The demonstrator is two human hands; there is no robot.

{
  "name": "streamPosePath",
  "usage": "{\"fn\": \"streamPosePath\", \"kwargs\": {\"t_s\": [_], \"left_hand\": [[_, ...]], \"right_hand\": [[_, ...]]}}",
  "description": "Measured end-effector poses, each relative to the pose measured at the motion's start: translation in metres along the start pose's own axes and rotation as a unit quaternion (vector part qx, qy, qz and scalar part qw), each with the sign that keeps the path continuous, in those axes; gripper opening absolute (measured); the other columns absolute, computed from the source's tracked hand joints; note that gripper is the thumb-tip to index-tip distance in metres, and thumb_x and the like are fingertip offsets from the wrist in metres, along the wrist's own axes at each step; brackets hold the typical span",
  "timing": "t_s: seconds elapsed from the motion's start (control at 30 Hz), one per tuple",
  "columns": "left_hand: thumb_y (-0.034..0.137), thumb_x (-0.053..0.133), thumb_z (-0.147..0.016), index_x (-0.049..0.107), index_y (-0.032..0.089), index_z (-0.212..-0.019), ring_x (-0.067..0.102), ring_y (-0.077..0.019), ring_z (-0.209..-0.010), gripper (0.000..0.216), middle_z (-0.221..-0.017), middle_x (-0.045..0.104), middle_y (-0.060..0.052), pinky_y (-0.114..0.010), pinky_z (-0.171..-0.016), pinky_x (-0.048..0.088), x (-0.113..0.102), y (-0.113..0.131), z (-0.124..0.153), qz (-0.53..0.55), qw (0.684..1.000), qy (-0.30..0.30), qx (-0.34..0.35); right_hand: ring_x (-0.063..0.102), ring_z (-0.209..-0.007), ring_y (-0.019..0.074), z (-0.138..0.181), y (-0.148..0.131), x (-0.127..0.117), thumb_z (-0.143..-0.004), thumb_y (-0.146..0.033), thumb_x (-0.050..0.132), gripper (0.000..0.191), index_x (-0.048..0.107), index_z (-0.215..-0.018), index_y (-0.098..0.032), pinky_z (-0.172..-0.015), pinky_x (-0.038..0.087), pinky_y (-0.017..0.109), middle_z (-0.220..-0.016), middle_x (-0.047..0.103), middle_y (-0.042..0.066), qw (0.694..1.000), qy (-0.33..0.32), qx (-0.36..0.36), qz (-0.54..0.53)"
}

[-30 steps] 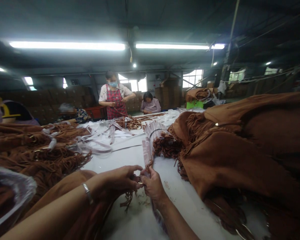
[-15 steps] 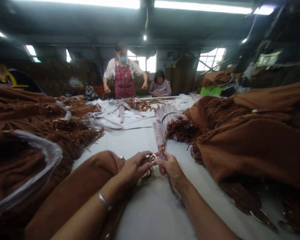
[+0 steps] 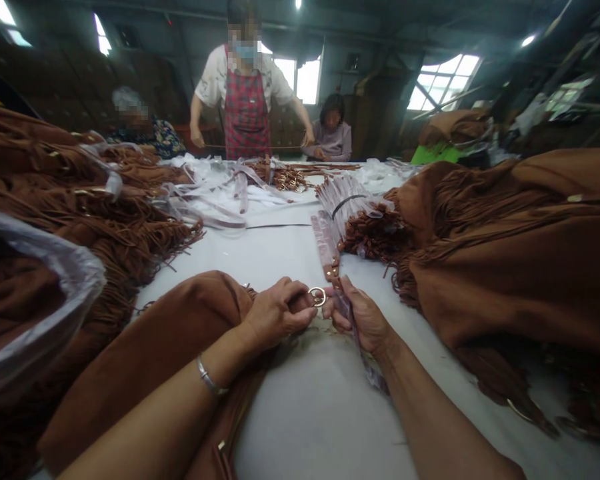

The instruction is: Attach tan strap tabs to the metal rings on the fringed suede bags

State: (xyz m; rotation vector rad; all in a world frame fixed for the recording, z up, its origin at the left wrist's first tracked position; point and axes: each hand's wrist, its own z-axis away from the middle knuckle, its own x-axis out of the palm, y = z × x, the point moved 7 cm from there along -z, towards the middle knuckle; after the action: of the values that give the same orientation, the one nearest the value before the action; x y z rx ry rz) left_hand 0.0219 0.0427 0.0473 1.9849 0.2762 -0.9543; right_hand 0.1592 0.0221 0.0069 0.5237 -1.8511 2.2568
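Note:
My left hand (image 3: 277,313) is closed in a pinch on a gold metal ring (image 3: 317,295) fixed to a brown suede bag (image 3: 170,347) that lies under my forearm. Close beside it, my right hand (image 3: 363,319) grips a brown strap in a clear plastic sleeve (image 3: 327,247). The strap stands up from my fingers and its lower end trails down past my wrist. The two hands almost touch at the ring.
Heaps of fringed brown suede bags lie at the left (image 3: 80,213) and right (image 3: 510,253) of the white table (image 3: 310,413). A bundle of sleeved straps (image 3: 353,200) lies ahead, with loose plastic sleeves (image 3: 215,193) beyond. A person in a plaid apron (image 3: 245,100) stands at the far end; others sit nearby.
The view has tilted down and nearer the table. My hands stay together at the ring, which now shows clearly between my fingers. The standing person has spread both arms.

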Motion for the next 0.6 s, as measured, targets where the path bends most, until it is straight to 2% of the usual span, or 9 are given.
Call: {"fn": "streamPosePath", "kwargs": {"t_s": [0.17,0.3,0.43,0.6], "left_hand": [[0.032,0.060,-0.076,0.054,0.028,-0.116,0.052,-0.0124,-0.072,0.041,-0.086,0.052,0.001,-0.023,-0.073,0.043,0.000,-0.001,0.002,-0.001,1.000,0.013,0.010],[0.033,0.059,-0.077,0.052,0.031,-0.121,0.052,-0.0119,-0.072,0.045,-0.084,0.050,0.001,-0.022,-0.070,0.042,0.001,-0.001,0.003,0.000,1.000,0.001,0.015],[0.035,0.060,-0.078,0.051,0.031,-0.123,0.051,-0.0117,-0.072,0.046,-0.085,0.049,0.001,-0.022,-0.068,0.041,0.001,-0.001,0.003,-0.008,1.000,-0.001,0.022],[0.034,0.059,-0.080,0.053,0.028,-0.118,0.051,-0.0115,-0.072,0.039,-0.086,0.050,0.001,-0.021,-0.068,0.041,-0.001,0.004,0.004,-0.003,0.999,-0.005,0.045]], "right_hand": [[0.028,-0.032,0.0031,0.004,-0.008,0.002,-0.074,-0.050,0.063,0.040,0.058,-0.088,-0.013,-0.031,0.020,0.016,-0.054,0.054,-0.003,0.999,0.010,-0.018,0.024],[0.024,-0.032,0.0019,0.010,-0.009,0.007,-0.065,-0.041,0.074,0.037,0.053,-0.082,-0.015,-0.030,0.015,0.015,-0.047,0.044,-0.009,0.998,0.040,-0.014,0.053],[0.026,-0.032,0.0016,0.010,-0.002,0.017,-0.069,-0.043,0.069,0.034,0.049,-0.075,-0.016,-0.030,0.016,0.015,-0.049,0.046,-0.007,0.994,0.060,-0.032,0.085],[0.027,-0.036,0.0032,0.011,-0.005,0.014,-0.076,-0.052,0.058,0.037,0.049,-0.074,-0.015,-0.033,0.018,0.016,-0.047,0.041,-0.007,0.976,0.139,-0.086,0.142]]}}
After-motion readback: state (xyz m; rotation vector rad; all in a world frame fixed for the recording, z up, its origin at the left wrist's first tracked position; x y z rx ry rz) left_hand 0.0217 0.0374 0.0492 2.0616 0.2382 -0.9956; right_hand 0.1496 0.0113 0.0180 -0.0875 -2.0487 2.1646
